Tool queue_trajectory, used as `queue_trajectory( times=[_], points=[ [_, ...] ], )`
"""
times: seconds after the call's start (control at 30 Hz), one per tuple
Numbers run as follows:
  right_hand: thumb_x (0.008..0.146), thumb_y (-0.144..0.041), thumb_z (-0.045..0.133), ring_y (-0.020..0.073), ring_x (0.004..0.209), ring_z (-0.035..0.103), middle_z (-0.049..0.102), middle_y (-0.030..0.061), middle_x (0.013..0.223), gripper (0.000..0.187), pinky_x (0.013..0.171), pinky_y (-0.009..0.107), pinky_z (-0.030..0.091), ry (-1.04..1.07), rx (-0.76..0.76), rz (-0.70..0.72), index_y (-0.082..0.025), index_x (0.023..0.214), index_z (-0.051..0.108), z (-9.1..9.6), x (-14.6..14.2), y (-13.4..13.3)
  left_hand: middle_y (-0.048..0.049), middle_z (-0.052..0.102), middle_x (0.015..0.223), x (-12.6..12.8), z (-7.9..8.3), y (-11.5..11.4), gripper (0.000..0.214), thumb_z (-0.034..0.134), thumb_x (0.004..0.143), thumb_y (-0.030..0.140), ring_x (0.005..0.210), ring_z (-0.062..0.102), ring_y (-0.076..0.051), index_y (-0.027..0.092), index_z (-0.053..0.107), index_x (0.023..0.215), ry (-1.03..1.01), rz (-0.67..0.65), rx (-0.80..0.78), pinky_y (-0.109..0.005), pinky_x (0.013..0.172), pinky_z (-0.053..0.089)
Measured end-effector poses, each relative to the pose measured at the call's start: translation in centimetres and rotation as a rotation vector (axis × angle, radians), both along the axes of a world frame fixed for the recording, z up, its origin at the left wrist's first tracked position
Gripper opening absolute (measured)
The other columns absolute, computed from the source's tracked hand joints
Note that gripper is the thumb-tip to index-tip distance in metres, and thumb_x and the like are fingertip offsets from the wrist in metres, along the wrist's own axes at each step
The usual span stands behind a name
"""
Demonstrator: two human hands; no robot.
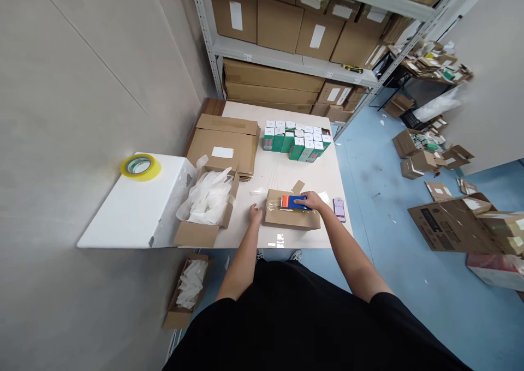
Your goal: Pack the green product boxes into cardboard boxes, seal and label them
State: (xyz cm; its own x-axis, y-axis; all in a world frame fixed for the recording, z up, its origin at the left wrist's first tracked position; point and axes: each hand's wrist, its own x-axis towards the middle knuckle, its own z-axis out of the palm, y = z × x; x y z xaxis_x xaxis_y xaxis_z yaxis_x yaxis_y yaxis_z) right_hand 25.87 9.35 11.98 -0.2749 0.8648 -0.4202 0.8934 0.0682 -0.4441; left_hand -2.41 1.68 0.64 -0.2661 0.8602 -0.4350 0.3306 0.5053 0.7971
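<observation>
A closed cardboard box (286,218) lies on the table in front of me, with shiny clear tape along its top. My right hand (311,201) grips a blue and orange tape dispenser (295,202), which rests on the top of that box. At the box's left end, my left hand (255,214) is held low over the table, fingers a little apart and nothing in it. A small brown cardboard piece (298,186) lies behind the box. To its right is a phone (339,209) with a lit screen.
Several green-and-white cartons (297,142) stand at the table's back. Flat cardboard boxes (223,139) are stacked at left, behind an open box (233,199) of white plastic film. A yellow tape roll (140,167) lies on a white block (139,207). Shelving (295,60) stands behind.
</observation>
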Motion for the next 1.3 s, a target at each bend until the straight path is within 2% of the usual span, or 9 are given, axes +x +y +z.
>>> queue_trajectory(
  times=[0.1, 0.2, 0.4, 0.6, 0.7, 0.8, 1.07, 1.2, 1.3],
  points=[
    [0.083, -0.078, 0.066, 0.0208, 0.073, 0.062, 0.069, 0.0029, 0.072, 0.056, 0.063, 0.028, 0.036, 0.018, -0.010, 0.012, -0.023, 0.079, 0.072, 0.2, 0.0, 0.3, -0.0135, 0.078, 0.121, 0.1, 0.8, 0.7, 0.036, 0.055, 0.097, 0.041, 0.115, 0.072, -0.027, 0.019, 0.077, 0.116, 0.004, 0.046, 0.017, -0.034, 0.097, 0.053],
    [0.084, -0.081, 0.064, 0.0221, 0.076, 0.064, 0.071, 0.0048, 0.075, 0.058, 0.064, 0.028, 0.037, -0.014, 0.020, 0.011, -0.023, 0.080, 0.072, 0.2, -0.3, 0.2, -0.0122, 0.080, 0.118, 0.7, 1.4, 1.3, 0.033, 0.060, 0.096, 0.042, 0.111, 0.073, -0.028, 0.020, 0.080, 0.109, -0.009, 0.011, 0.037, -0.033, 0.096, 0.053],
    [0.080, -0.083, 0.070, 0.0282, 0.082, 0.070, 0.076, 0.0123, 0.084, 0.060, 0.067, 0.032, 0.042, -0.213, 0.004, -0.052, -0.022, 0.077, 0.073, 0.7, -2.5, -0.6, -0.0131, 0.079, 0.118, 1.6, 2.2, 0.8, 0.038, 0.057, 0.100, 0.043, 0.110, 0.072, -0.029, 0.019, 0.079, 0.120, 0.059, -0.040, 0.014, -0.033, 0.092, 0.052],
    [0.079, -0.081, 0.072, 0.0278, 0.092, 0.074, 0.079, 0.0121, 0.101, 0.062, 0.070, 0.029, 0.047, -0.326, -0.121, -0.078, -0.021, 0.094, 0.078, 2.5, -3.1, -0.3, -0.0114, 0.080, 0.116, 1.8, 3.0, 0.9, 0.041, 0.050, 0.104, 0.044, 0.104, 0.073, -0.027, 0.024, 0.079, 0.125, 0.244, -0.189, -0.067, -0.029, 0.078, 0.048],
    [0.079, -0.076, 0.075, 0.0278, 0.095, 0.074, 0.080, 0.0137, 0.104, 0.061, 0.068, 0.028, 0.046, -0.364, -0.145, -0.074, -0.019, 0.100, 0.078, 3.4, 0.0, -0.2, -0.0121, 0.080, 0.115, 1.7, 3.2, 1.2, 0.043, 0.047, 0.105, 0.046, 0.104, 0.072, -0.028, 0.024, 0.080, 0.123, 0.305, -0.253, -0.091, -0.029, 0.077, 0.046],
    [0.081, -0.071, 0.077, 0.0275, 0.094, 0.074, 0.080, 0.0139, 0.105, 0.056, 0.065, 0.028, 0.043, -0.410, -0.157, -0.109, -0.018, 0.098, 0.078, 3.8, 4.8, -0.8, -0.0128, 0.081, 0.112, 1.5, 3.2, 1.5, 0.045, 0.045, 0.105, 0.047, 0.102, 0.072, -0.028, 0.024, 0.081, 0.120, 0.326, -0.294, -0.097, -0.029, 0.075, 0.045],
    [0.081, -0.072, 0.075, 0.0262, 0.092, 0.072, 0.078, 0.0133, 0.102, 0.056, 0.064, 0.027, 0.041, -0.478, -0.138, -0.223, -0.018, 0.092, 0.076, 3.9, 15.6, -3.0, -0.0122, 0.081, 0.113, 1.3, 2.5, 1.9, 0.048, 0.044, 0.105, 0.049, 0.100, 0.072, -0.028, 0.023, 0.080, 0.122, 0.347, -0.307, -0.100, -0.029, 0.074, 0.045],
    [0.080, -0.070, 0.077, 0.0272, 0.088, 0.071, 0.077, 0.0139, 0.096, 0.054, 0.064, 0.029, 0.042, -0.477, -0.160, -0.279, -0.017, 0.089, 0.075, 2.8, 18.3, -2.9, -0.0117, 0.081, 0.111, 1.1, 2.4, 2.0, 0.045, 0.046, 0.104, 0.047, 0.097, 0.071, -0.027, 0.022, 0.081, 0.117, 0.325, -0.325, -0.069, -0.028, 0.074, 0.044],
    [0.076, -0.069, 0.080, 0.0282, 0.089, 0.072, 0.077, 0.0143, 0.098, 0.053, 0.064, 0.030, 0.044, -0.461, -0.154, -0.303, -0.018, 0.089, 0.075, 1.3, 18.4, -2.7, -0.0109, 0.081, 0.109, 0.9, 2.3, 2.1, 0.044, 0.047, 0.104, 0.047, 0.095, 0.071, -0.026, 0.022, 0.081, 0.115, 0.301, -0.315, -0.071, -0.027, 0.073, 0.044]
  ],
)
